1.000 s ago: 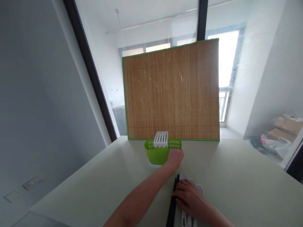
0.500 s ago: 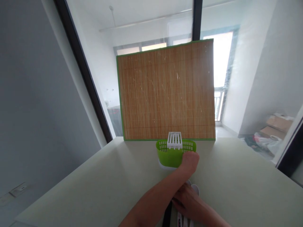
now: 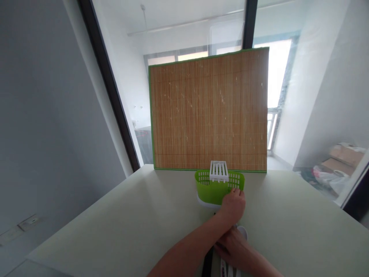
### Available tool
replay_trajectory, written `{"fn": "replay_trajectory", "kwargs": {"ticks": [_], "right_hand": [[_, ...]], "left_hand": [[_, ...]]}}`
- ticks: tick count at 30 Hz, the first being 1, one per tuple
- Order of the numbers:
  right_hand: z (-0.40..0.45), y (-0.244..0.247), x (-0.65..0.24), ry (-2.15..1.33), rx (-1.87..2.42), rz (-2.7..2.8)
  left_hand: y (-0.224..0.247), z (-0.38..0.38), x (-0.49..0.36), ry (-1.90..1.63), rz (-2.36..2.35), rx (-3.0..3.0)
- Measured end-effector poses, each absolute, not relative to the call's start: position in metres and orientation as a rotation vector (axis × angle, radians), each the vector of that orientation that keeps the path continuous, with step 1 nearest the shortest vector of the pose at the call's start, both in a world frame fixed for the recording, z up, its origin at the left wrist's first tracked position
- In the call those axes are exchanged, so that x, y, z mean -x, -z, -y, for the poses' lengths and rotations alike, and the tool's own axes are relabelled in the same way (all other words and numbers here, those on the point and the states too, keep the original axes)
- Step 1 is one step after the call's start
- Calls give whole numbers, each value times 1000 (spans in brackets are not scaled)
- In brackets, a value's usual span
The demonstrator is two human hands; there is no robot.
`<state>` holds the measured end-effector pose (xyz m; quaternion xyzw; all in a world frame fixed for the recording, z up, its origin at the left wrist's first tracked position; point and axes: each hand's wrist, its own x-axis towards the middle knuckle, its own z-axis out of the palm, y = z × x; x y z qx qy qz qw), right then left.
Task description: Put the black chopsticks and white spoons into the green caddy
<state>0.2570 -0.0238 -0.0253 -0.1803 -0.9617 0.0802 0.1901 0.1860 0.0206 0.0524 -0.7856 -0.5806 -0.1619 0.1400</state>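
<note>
A green plastic basket (image 3: 211,192) with a white base stands on the table, and a white slatted rack (image 3: 219,171) sits at its top. My left hand (image 3: 233,204) is at the basket's front right corner, fingers curled over the rim; their tips are partly hidden. Beneath my left forearm, which crosses over it, my right hand (image 3: 230,244) is bent down over several utensils, its fingertips hidden. A pale spoon bowl (image 3: 243,232) shows just beyond that hand, and white handles (image 3: 230,270) emerge on the near side. Left of them lies a long black handle (image 3: 208,263).
A pale table (image 3: 138,219) spreads out on both sides. Behind the basket, a bamboo mat (image 3: 209,115) with green edging stands upright against a glass partition. Beyond the glass at right are cardboard boxes (image 3: 346,156) and plastic bags. A grey wall (image 3: 52,115) runs along the left.
The whole view has shifted, so everything appears farther right. Relative to the basket, my left hand has come slightly down and left, and its fingers now show. My right hand stays over the utensils.
</note>
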Motion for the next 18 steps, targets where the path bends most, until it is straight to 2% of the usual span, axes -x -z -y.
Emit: {"fn": "replay_trajectory", "kwargs": {"ticks": [5,12,15,18], "right_hand": [[23,29,-259,-231,548,2739],[26,8,-256,-343,410,2693],[28,0,-258,-375,400,2716],[28,-3,-260,-396,397,2712]], "left_hand": [[-52,21,-162,686,1682,2348],[-23,117,-113,761,2161,2156],[-6,144,-101,699,2338,2045],[6,155,-101,491,2516,1997]]}}
